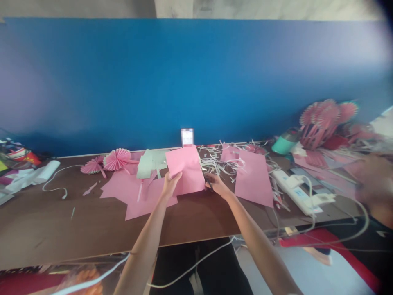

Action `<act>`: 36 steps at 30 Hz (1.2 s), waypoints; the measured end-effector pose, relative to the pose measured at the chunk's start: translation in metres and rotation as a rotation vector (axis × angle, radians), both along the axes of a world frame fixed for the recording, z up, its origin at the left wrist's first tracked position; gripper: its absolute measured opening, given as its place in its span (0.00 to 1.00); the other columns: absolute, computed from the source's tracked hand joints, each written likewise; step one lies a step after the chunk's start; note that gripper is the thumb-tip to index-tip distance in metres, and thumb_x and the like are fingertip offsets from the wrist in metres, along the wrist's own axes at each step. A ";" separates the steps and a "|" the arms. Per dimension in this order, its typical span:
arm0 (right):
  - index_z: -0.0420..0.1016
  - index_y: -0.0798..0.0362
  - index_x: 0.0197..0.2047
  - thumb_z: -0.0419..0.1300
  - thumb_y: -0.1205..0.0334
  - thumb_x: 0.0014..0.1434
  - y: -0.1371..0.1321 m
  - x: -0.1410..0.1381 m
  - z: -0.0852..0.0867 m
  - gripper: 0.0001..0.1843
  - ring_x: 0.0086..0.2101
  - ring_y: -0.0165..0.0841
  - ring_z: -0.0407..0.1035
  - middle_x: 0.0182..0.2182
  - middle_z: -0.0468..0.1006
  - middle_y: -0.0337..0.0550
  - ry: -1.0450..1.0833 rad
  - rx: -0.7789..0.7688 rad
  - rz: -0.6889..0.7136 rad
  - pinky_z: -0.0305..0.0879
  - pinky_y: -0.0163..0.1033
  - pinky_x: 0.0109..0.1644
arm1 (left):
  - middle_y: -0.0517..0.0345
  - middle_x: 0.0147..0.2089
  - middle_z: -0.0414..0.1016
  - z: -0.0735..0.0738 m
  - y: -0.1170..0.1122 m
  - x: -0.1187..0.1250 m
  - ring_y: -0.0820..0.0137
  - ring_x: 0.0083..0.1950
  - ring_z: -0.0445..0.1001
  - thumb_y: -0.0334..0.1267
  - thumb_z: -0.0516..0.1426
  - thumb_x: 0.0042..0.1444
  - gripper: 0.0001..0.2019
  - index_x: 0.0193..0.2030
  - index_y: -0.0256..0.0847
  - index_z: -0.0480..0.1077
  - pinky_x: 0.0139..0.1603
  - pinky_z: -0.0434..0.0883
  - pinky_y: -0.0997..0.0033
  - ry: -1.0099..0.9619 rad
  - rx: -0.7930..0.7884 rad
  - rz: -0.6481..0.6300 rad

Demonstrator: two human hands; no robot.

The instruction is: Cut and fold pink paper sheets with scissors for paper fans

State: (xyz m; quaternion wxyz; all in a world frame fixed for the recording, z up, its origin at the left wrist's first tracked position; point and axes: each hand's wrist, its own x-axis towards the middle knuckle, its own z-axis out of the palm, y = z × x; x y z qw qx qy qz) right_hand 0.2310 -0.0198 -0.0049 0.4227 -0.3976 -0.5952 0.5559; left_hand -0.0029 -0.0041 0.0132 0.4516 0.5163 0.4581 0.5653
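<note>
A pink sheet of paper (186, 168) is held up off the table, pinched at its lower left by my left hand (171, 183). The thumb lies across the front of the sheet. At the sheet's right edge, my right hand (217, 184) is closed on a pair of dark-handled scissors (209, 183); the blades are mostly hidden by the paper and too small to make out well. Left of the held sheet, more pink sheets (144, 205) overlap on the table, with pale green paper (150, 162) on top. Another pink sheet (254, 178) lies to the right.
White paper strips (215, 162) are heaped behind my right hand. A lit phone (187, 137) stands against the blue wall. Pink paper fans (117, 159) lie left, more (325, 116) at right. A power strip (294, 192), cables, a teal container (285, 142) and another person are on the right.
</note>
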 end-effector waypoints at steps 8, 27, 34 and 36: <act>0.71 0.54 0.43 0.60 0.60 0.49 0.000 0.000 0.003 0.16 0.22 0.29 0.68 0.23 0.73 0.37 -0.012 0.016 -0.138 0.50 0.29 0.17 | 0.47 0.47 0.77 -0.004 0.004 -0.003 0.57 0.51 0.74 0.43 0.64 0.45 0.21 0.47 0.35 0.74 0.52 0.69 0.60 -0.071 -0.013 0.075; 0.68 0.50 0.38 0.68 0.58 0.42 0.008 0.001 -0.002 0.20 0.26 0.28 0.64 0.27 0.71 0.35 0.310 0.038 -0.422 0.61 0.34 0.29 | 0.47 0.47 0.77 -0.005 -0.004 0.009 0.56 0.49 0.75 0.44 0.63 0.48 0.19 0.44 0.35 0.75 0.50 0.71 0.57 0.014 -0.040 -0.103; 0.67 0.50 0.37 0.66 0.56 0.43 0.006 0.003 0.004 0.18 0.27 0.31 0.67 0.27 0.73 0.36 0.259 0.059 -0.521 0.62 0.36 0.32 | 0.46 0.45 0.78 -0.006 -0.005 0.011 0.56 0.47 0.76 0.45 0.63 0.47 0.18 0.42 0.35 0.76 0.47 0.72 0.58 0.009 -0.072 -0.097; 0.67 0.50 0.37 0.66 0.56 0.44 0.006 0.003 0.005 0.18 0.28 0.31 0.68 0.27 0.73 0.37 0.262 0.065 -0.544 0.62 0.36 0.32 | 0.46 0.45 0.78 -0.005 -0.006 0.011 0.56 0.47 0.76 0.45 0.64 0.46 0.18 0.42 0.35 0.76 0.47 0.72 0.58 -0.003 -0.081 -0.110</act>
